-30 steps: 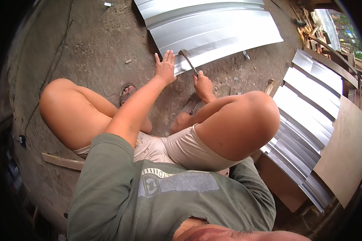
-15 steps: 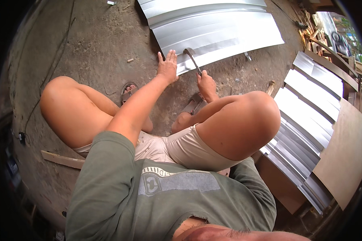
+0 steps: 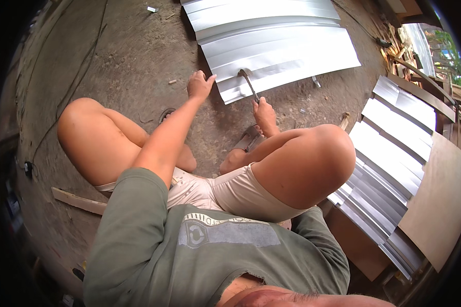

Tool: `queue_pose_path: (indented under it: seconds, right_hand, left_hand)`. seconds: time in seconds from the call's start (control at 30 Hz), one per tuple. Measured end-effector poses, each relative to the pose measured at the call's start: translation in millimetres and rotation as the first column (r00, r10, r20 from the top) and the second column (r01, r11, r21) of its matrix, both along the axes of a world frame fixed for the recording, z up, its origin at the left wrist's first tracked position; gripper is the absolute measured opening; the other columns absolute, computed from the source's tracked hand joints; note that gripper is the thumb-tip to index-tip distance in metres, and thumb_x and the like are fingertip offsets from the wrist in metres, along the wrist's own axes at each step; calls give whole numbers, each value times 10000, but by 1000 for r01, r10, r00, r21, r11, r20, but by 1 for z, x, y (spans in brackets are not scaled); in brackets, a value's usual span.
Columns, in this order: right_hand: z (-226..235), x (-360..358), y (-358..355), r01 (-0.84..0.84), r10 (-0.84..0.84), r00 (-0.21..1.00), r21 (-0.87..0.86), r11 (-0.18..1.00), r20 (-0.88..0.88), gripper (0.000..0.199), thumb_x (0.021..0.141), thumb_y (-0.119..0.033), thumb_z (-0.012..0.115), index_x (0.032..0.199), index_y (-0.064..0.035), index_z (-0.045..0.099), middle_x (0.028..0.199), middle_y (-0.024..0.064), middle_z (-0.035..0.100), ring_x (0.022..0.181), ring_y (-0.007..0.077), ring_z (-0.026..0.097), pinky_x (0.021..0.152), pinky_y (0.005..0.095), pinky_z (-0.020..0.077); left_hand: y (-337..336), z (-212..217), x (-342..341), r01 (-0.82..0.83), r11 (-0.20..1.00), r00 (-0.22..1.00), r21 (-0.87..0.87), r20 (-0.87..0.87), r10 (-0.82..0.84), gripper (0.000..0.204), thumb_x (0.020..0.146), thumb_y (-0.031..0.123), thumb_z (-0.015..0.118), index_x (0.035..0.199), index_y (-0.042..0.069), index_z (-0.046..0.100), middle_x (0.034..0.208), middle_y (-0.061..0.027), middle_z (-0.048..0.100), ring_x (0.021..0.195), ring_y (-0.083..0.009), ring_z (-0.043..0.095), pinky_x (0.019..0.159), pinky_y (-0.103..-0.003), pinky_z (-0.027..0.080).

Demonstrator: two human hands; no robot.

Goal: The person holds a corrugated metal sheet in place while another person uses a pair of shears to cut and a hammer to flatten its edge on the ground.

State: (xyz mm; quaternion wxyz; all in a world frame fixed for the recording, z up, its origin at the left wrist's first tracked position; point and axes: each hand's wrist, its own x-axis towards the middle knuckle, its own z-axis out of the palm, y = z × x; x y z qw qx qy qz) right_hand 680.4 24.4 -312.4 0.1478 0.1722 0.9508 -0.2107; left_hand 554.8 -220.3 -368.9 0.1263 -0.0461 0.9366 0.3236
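A silvery ribbed metal sheet (image 3: 271, 56) lies on the ground ahead of me. My right hand (image 3: 264, 115) is closed around the handle of a hammer (image 3: 251, 87). The dark hammer head is over the sheet's near part, close to its near left corner; whether it touches the metal I cannot tell. My left hand (image 3: 200, 86) is beside the sheet's left edge, its thumb apart and reaching to that edge. The other fingers are loosely bent and partly hidden, and I see nothing held in them.
More metal sheets (image 3: 389, 133) are stacked on my right, beside a pale flat board (image 3: 435, 204). Scrap wood (image 3: 402, 48) is piled at the far right. A dark cable (image 3: 82, 77) crosses the ground at left, and a wooden strip (image 3: 77, 200) lies near my left thigh.
My left hand has lifted off the sheet's near corner and moved left and away to its left edge. My right hand still holds the hammer, slightly shifted.
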Motion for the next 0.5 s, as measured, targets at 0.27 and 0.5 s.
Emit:
queue_pose_path:
  seconds: [0.27, 0.5]
  right_hand:
    - [3, 6, 26, 58, -57, 998, 50, 997, -8, 416, 1018, -427, 531, 1004, -11, 530, 874, 303, 685, 865, 526, 657, 745, 593, 507]
    - [9, -1, 25, 111, -110, 994, 30, 993, -21, 441, 1020, -441, 527, 989, -2, 553, 883, 309, 685, 894, 525, 655, 765, 592, 506]
  left_hand:
    - [26, -14, -8, -245, 706, 924, 665, 381, -39, 284, 875, 265, 803, 769, 47, 654, 698, -66, 682, 539, -125, 616, 509, -284, 497]
    - [31, -16, -6, -188, 763, 950, 618, 311, -18, 285, 832, 232, 833, 705, 56, 647, 612, -45, 657, 501, -103, 572, 480, -274, 448]
